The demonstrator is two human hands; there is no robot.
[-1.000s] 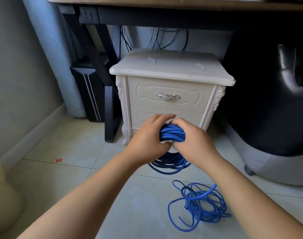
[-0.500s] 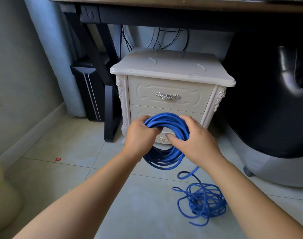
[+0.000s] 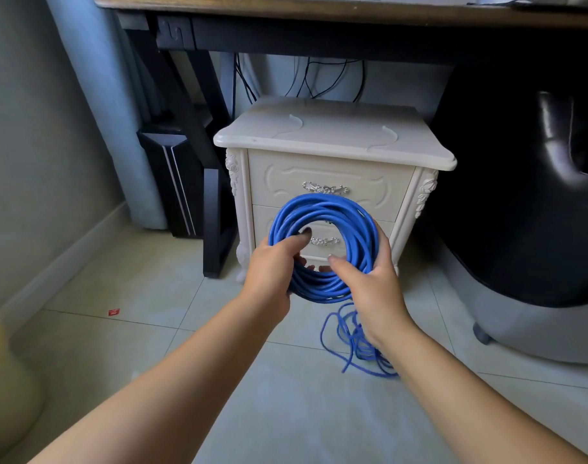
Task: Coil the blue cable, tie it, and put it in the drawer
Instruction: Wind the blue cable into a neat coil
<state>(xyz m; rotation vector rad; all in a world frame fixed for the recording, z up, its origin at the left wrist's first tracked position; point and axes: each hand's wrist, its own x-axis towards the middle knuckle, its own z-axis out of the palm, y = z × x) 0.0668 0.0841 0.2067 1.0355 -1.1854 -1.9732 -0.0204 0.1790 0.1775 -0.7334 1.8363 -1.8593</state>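
Note:
The blue cable (image 3: 322, 209) forms a round coil held upright in front of the white nightstand (image 3: 332, 142). My left hand (image 3: 272, 266) grips the coil's lower left, thumb through its middle. My right hand (image 3: 369, 283) grips the lower right side of the coil. A loose, tangled length of the same cable (image 3: 349, 343) trails from the coil to the floor, partly hidden behind my right wrist. Both drawers are closed: the upper drawer (image 3: 286, 175) with a silver handle, the lower drawer (image 3: 262, 219) mostly seen through and around the coil.
A dark desk (image 3: 286, 8) spans above the nightstand, its black leg (image 3: 215, 209) and a black computer case (image 3: 172, 182) to the left. A large black chair (image 3: 527, 195) fills the right. A pale rounded object (image 3: 8, 390) sits low left. The floor is tiled.
The coil has opened from a squeezed bundle into a wide ring and risen in front of the drawers. The loose pile on the floor has shrunk as cable was drawn up.

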